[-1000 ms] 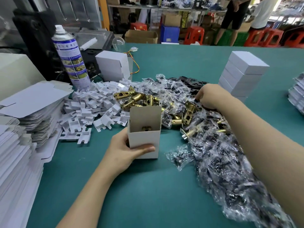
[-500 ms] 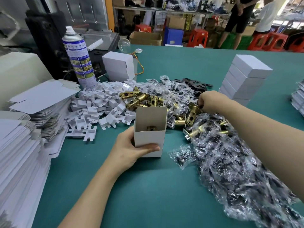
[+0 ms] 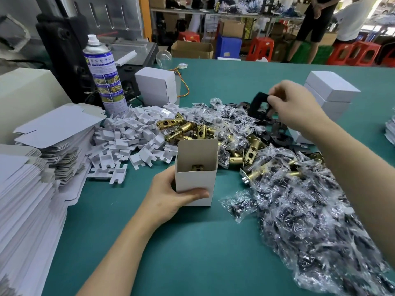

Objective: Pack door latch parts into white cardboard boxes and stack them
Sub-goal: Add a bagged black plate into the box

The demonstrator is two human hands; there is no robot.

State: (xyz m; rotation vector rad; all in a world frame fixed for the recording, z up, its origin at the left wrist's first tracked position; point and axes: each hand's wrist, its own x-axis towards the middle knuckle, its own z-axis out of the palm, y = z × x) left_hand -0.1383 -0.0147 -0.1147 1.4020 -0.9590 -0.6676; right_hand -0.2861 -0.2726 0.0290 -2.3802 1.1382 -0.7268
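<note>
One open white cardboard box (image 3: pixel 195 178), upright toward the tabletop's (image 3: pixel 192 253) near edge with a brass latch part (image 3: pixel 197 167) inside, gripped by the curled left hand (image 3: pixel 171 195); one black plate (image 3: pixel 259 102) pinched in the right hand (image 3: pixel 297 103), raised over the heap of brass latches (image 3: pixel 186 129).

Green table (image 3: pixel 192 253) — latch parts (image 3: pixel 186 129), boxes (image 3: pixel 157 86), bags (image 3: pixel 310 221).

Lifted the right hand (image 3: pixel 299 105) out of the heap of black plates (image 3: pixel 277 135), where sunk among the parts half a second ago. Now pinching a single black plate (image 3: pixel 259 102) by its edge between fingers and thumb, held upright in the air above that heap, clear of it.
</note>
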